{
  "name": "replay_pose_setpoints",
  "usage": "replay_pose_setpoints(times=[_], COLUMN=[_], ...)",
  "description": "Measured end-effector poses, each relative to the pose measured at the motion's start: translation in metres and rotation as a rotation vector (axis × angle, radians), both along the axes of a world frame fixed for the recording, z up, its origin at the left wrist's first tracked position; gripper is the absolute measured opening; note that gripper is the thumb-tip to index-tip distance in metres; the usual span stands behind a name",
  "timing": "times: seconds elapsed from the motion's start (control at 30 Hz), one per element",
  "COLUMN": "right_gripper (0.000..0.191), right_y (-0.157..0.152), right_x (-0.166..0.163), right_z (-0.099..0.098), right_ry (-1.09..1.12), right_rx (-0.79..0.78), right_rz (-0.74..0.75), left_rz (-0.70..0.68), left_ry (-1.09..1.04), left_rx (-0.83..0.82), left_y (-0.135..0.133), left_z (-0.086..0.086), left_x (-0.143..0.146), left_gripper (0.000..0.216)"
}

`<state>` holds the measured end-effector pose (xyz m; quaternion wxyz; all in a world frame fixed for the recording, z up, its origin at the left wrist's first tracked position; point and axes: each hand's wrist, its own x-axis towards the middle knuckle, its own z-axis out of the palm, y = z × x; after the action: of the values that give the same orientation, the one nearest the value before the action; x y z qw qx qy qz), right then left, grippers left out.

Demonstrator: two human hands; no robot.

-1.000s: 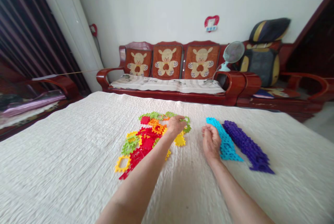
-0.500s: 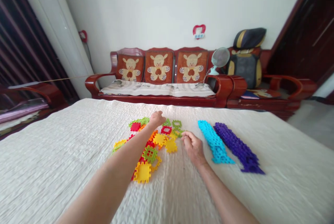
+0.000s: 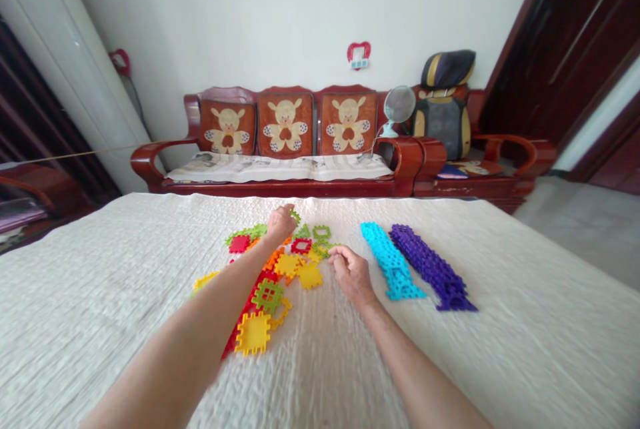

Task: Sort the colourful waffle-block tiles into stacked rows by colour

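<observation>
Just above the middle of the pile, left of the frame's centre, the left hand (image 3: pixel 281 222) reaches out with fingers bunched close — a green piece (image 3: pixel 295 217) shows right by its fingertips. The right hand (image 3: pixel 353 272), a little right of centre, has its fingers curled in and narrow, their tips at the edge of a green frame piece (image 3: pixel 325 249). Whether either grip is really pinched on its piece, I can't make out at this size.

The toothed plastic pieces lie heaped left of centre on the cloth-covered bench (image 3: pixel 525 335): a red frame piece (image 3: pixel 301 246) between the hands, yellow squares below it, a green window piece (image 3: pixel 268 295) lower down, and a yellow square (image 3: pixel 253 333) at the near end. Part of the heap is hidden behind the left forearm.

Right of centre, two slanting rows lie side by side — a light-blue row (image 3: pixel 393 261) and a purple row (image 3: pixel 431 265). A wooden sofa (image 3: pixel 280 190) stands beyond, across the upper middle.
</observation>
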<state>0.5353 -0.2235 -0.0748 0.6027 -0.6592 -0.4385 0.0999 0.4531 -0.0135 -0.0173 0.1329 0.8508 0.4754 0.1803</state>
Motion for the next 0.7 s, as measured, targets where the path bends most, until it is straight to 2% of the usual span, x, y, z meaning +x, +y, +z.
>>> replay_pose_setpoints(times=[0.13, 0.27, 0.37, 0.5, 0.7], right_gripper=[0.025, 0.023, 0.023, 0.024, 0.025], right_y=[-0.001, -0.001, -0.001, 0.000, -0.001], right_x=[-0.002, -0.003, -0.003, -0.003, 0.000], right_z=[0.002, 0.002, 0.002, 0.001, 0.004], right_ry=[0.009, 0.029, 0.044, 0.034, 0.078], right_rx=[0.001, 0.008, 0.012, 0.011, 0.032], right_rz=[0.007, 0.034, 0.033, 0.022, -0.028], left_rz=[-0.045, -0.109, -0.096, -0.119, -0.101], left_ry=[-0.050, -0.045, 0.021, 0.132, 0.273], left_rx=[-0.055, -0.094, -0.082, -0.080, -0.099], left_y=[-0.007, -0.015, -0.018, -0.022, -0.021], left_z=[0.008, 0.008, 0.003, -0.004, -0.009], left_x=[0.016, 0.025, 0.024, 0.023, 0.045], left_gripper=[0.047, 0.047, 0.045, 0.052, 0.041])
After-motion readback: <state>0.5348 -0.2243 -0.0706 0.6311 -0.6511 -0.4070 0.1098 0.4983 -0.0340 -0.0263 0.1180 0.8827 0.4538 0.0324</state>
